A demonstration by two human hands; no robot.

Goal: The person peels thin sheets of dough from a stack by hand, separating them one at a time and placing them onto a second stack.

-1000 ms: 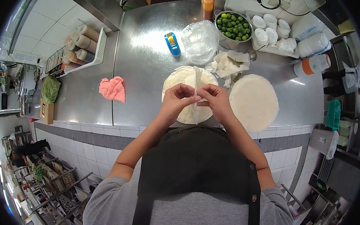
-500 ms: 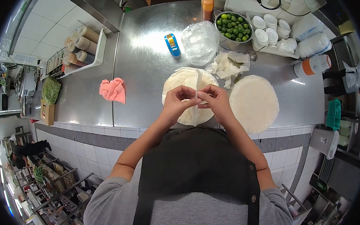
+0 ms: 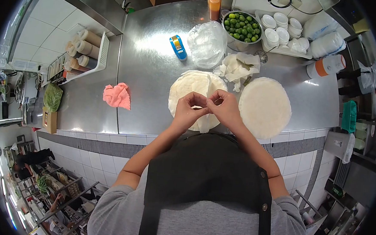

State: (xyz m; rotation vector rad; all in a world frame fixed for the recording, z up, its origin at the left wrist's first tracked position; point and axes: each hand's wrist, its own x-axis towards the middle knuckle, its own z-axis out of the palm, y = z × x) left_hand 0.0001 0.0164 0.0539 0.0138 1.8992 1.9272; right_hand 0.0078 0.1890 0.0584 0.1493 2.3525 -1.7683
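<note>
A stack of thin, round, pale dough wrappers (image 3: 185, 85) lies on the steel counter in front of me. The top wrapper's edge stands partly lifted along the middle of the stack. My left hand (image 3: 190, 111) pinches that raised edge between thumb and fingertips. Right beside it, my right hand (image 3: 224, 107) is closed in a pinch on the same edge, the fingertips of both hands nearly touching. A second round stack of wrappers (image 3: 265, 108) sits to the right, apart from my hands. Crumpled wrapper scraps (image 3: 238, 68) lie just beyond the two stacks.
Behind the stacks are a clear plastic bag (image 3: 207, 44), a blue tape dispenser (image 3: 178, 47) and a metal bowl of green limes (image 3: 242, 46). A pink cloth (image 3: 117, 96) lies left. White dishes (image 3: 282, 35) and a white-orange bottle (image 3: 326, 67) stand right; sauce bottles (image 3: 88, 50) fill a basket.
The raised wrapper edge, upright before, now leans over to the right under my hands. Both hands have shifted slightly, their fingertips still together.
</note>
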